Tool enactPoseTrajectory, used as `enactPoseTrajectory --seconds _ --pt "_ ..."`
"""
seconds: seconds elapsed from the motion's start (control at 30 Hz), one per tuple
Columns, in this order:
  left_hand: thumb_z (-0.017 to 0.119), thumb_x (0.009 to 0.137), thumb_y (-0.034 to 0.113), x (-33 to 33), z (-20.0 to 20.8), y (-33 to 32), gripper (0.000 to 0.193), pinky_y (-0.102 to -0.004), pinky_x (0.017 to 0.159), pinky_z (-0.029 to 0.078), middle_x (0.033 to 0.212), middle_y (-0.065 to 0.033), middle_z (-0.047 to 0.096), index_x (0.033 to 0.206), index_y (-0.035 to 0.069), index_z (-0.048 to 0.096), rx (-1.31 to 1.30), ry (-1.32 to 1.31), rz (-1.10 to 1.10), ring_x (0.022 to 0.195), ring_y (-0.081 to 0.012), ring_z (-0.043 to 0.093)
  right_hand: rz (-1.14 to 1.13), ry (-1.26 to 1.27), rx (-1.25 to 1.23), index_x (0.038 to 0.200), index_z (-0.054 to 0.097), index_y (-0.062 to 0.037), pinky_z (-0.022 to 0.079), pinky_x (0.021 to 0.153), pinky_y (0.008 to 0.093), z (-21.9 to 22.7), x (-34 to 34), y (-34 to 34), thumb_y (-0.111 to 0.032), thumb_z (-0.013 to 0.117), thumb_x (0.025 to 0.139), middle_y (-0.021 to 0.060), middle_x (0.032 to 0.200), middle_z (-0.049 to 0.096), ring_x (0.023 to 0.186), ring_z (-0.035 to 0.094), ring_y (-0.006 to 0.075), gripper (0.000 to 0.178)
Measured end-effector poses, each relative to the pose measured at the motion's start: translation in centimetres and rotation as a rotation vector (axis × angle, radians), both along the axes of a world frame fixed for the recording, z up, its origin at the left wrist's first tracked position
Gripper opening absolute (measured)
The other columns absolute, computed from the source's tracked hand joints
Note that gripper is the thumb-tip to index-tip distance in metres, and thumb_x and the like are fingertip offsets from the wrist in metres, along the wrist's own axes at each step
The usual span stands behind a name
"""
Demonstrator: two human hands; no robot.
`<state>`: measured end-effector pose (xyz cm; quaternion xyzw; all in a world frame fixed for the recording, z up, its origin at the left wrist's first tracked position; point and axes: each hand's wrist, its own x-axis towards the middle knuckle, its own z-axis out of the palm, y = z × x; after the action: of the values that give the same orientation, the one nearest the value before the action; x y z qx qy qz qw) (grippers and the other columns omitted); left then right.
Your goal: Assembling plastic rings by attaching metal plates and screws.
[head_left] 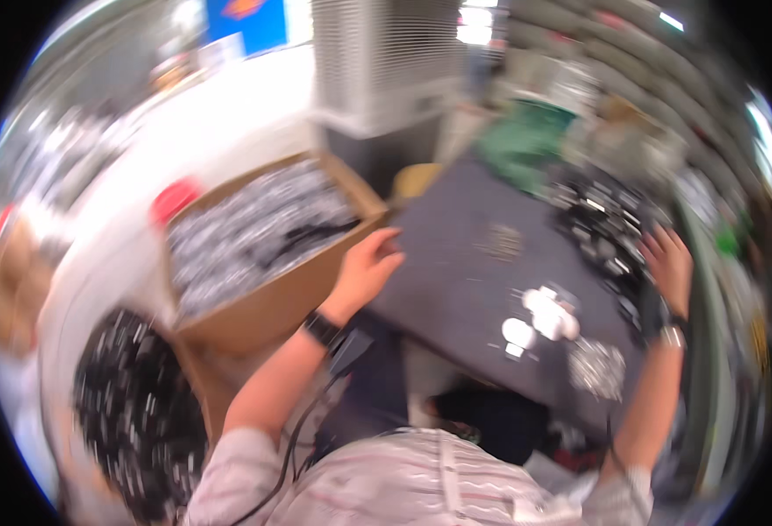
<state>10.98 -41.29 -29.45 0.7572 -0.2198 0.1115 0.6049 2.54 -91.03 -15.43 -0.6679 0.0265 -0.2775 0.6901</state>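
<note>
My left hand (370, 270) hovers between the cardboard box (254, 302) and the left edge of the dark table (439, 263). Its thumb and fingers are apart, and nothing shows between them. At the table's right side, my right hand (669, 267) is by a heap of black and silvery parts (601, 223), its fingers spread; blur hides whether they touch the heap. Nearer me lie white round pieces (548, 314) and a cluster of small silvery pieces (596, 368). A small beige pile (502, 242) sits mid-table. Many clear-wrapped items (254, 228) fill the box.
Black shiny parts (136, 412) fill a container at my lower left. A green bag (526, 145) lies at the table's far end, near a large grey louvred unit (386, 61). Stacked sacks (640, 61) line the right. A red container (174, 200) stands behind the box.
</note>
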Motion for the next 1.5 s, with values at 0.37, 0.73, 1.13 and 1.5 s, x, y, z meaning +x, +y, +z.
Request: enactPoseTrajectory --seconds 0.37,0.73,1.13,1.5 --pt "0.058 0.075 0.016 -13.5 -4.9 34.3 0.022 -0.0387 0.076 0.052 0.088 -0.0155 0.068 0.091 0.007 0.071 0.455 0.059 1.483 0.084 -0.0308 0.067 0.375 0.271 0.037 0.090 0.052 -0.0052 0.040 0.061 0.0191 -13.5 -3.9 15.5 -0.001 0.055 0.088 0.0009 0.085 0.055 0.071 0.049 0.0050 0.006" --pt "0.055 0.075 0.017 -18.9 -17.0 40.2 0.026 -0.0410 0.085 0.050 0.098 -0.0157 0.067 0.092 0.011 0.073 0.811 0.846 1.095 0.094 -0.0343 0.064 0.414 0.315 -0.055 0.096 0.053 -0.0048 0.042 0.075 0.0217 -12.6 -1.4 18.0 -0.002 0.056 0.087 0.0027 0.091 0.058 0.084 0.053 0.0083 0.010" --pt "0.054 0.079 0.017 -16.6 -11.4 40.1 0.017 -0.0438 0.077 0.051 0.090 -0.0171 0.068 0.082 0.009 0.068 0.699 0.503 1.648 0.087 -0.0366 0.064 0.236 0.326 -0.084 0.100 0.054 -0.0044 0.037 0.057 0.0172 -11.7 -3.5 15.7 -0.004 0.053 0.088 0.0018 0.090 0.059 0.069 0.049 0.0039 0.012" --pt "0.053 0.090 0.006 -5.8 4.8 20.6 0.016 -0.0223 0.047 0.031 0.064 0.0023 0.043 0.099 -0.005 0.060 -0.641 0.423 -0.087 0.053 -0.0077 0.041 0.426 0.436 -0.289 0.095 0.058 -0.0081 0.037 0.046 0.0188 -10.2 -2.3 25.7 -0.010 0.054 0.088 -0.0002 0.074 0.057 0.054 0.048 0.0049 0.008"
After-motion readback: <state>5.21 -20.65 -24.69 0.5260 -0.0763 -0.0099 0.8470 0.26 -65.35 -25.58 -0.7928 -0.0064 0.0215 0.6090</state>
